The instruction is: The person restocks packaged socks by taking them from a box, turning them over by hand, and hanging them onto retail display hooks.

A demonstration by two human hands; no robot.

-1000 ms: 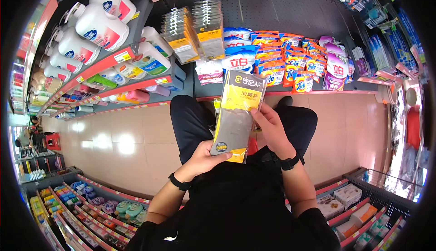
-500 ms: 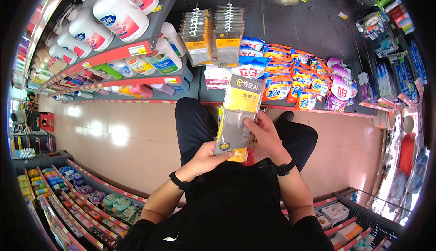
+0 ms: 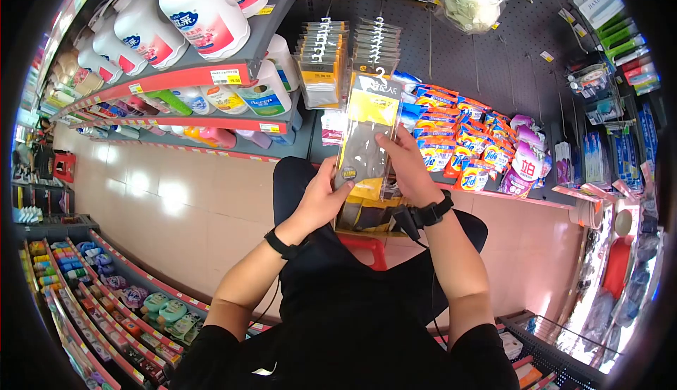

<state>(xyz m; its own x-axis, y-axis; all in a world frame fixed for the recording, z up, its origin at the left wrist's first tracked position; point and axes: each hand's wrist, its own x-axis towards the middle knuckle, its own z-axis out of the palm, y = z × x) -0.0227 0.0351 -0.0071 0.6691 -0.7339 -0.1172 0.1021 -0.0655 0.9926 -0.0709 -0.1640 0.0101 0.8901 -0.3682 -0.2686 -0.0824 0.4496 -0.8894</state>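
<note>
A flat clear pack of grey socks (image 3: 365,147) with a yellow label and a white hook at its top is held upright between my hands. My left hand (image 3: 321,198) grips its lower left edge, thumb on the front. My right hand (image 3: 410,168) has its fingers at the right edge, with the thumb over the front. Behind the pack's top hang similar sock packs (image 3: 374,41) on a peg, and another row of sock packs (image 3: 321,69) hangs to the left. More yellow and dark packs (image 3: 368,215) lie in a box below my hands.
Orange Tide detergent bags (image 3: 471,143) and a purple bag (image 3: 525,157) sit on the low shelf at the right. Large white pump bottles (image 3: 201,16) stand on the left shelves. A red handle (image 3: 368,247) shows between my legs. Stocked shelves (image 3: 134,298) lie behind me.
Both hands have raised the sock pack toward the hanging rows; its white hook now shows at the top. The box of packs below has come into clearer view.
</note>
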